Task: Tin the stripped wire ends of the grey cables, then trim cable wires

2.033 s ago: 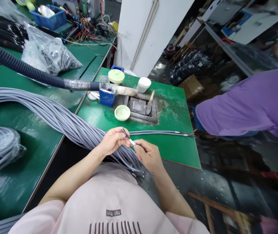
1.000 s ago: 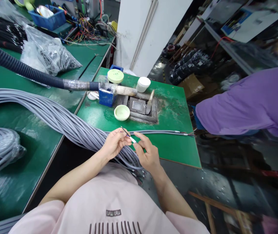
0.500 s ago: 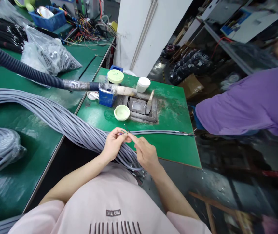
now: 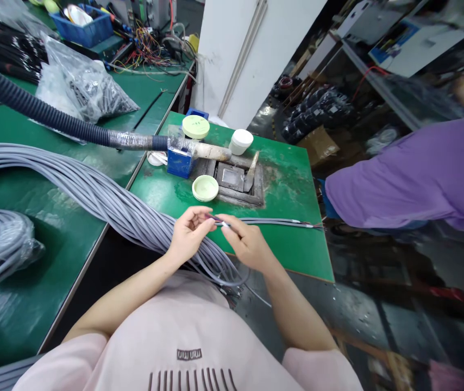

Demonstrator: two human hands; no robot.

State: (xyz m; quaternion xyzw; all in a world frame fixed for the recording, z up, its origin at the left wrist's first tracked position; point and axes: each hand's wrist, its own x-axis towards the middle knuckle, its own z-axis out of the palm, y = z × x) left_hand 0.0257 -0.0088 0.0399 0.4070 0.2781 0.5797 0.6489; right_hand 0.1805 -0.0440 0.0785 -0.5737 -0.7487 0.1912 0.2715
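My left hand [image 4: 188,234] and my right hand [image 4: 245,244] meet over the near edge of the small green table [image 4: 293,250]. Both pinch the stripped end of a grey cable [image 4: 219,221], where thin coloured wires and a short white piece show between the fingertips. A thick bundle of grey cables [image 4: 105,203] runs from the left bench down under my left hand toward my lap. Two finished grey cables [image 4: 273,221] lie flat on the table, their ends pointing right.
A solder pot [image 4: 232,178] sits in the table with a pale green lid [image 4: 205,188], a blue box [image 4: 179,161] and a white jar [image 4: 240,141] around it. A dark corrugated hose [image 4: 44,114] crosses the left bench. A person in a purple top [image 4: 411,174] leans in at right.
My hands drew closer together and shifted slightly away from me over the table edge. The wire end, earlier pointing up from my left fingers, now lies flatter between both hands.
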